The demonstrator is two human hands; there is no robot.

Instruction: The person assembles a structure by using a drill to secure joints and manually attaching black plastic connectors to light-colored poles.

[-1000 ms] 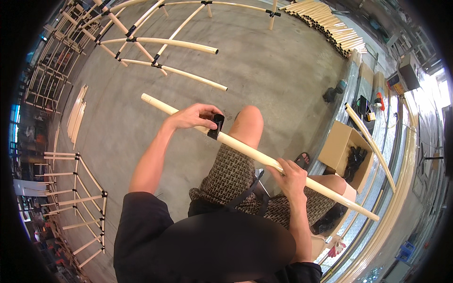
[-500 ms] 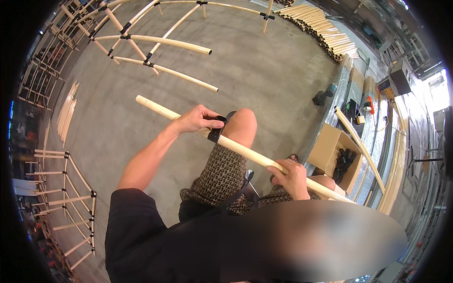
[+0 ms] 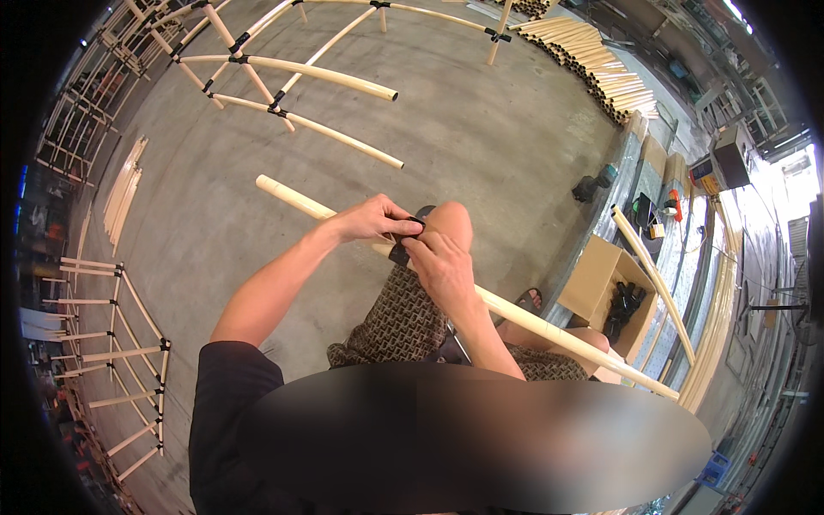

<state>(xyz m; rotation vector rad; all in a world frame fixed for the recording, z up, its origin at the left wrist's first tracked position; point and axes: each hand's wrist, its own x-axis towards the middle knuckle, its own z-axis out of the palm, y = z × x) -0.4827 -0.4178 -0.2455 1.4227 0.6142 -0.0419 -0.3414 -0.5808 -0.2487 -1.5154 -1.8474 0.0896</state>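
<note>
A long cream-coloured pipe (image 3: pixel 549 329) lies slantwise across my thighs, its far-left end out over the floor. Around it, near my knee, sits a black pipe joint (image 3: pixel 399 254). My left hand (image 3: pixel 375 218) grips the upper part of this joint between thumb and fingers. Close against it, my right hand (image 3: pixel 440 264) has its fingers bent onto the same joint from the right. Much of the joint is hidden behind the fingers of both hands.
An open cardboard box (image 3: pixel 601 279) with several black joints stands at my right, a loose pipe (image 3: pixel 657 283) beside it. A pipe frame (image 3: pixel 326 79) stands ahead, another frame (image 3: pixel 129 352) at left. Stacked pipes (image 3: pixel 592 64) lie far right; a cordless tool (image 3: pixel 592 184) is on the floor.
My right hand has let go of the pipe's right part and moved left to the black joint. My left hand has stayed at the joint.
</note>
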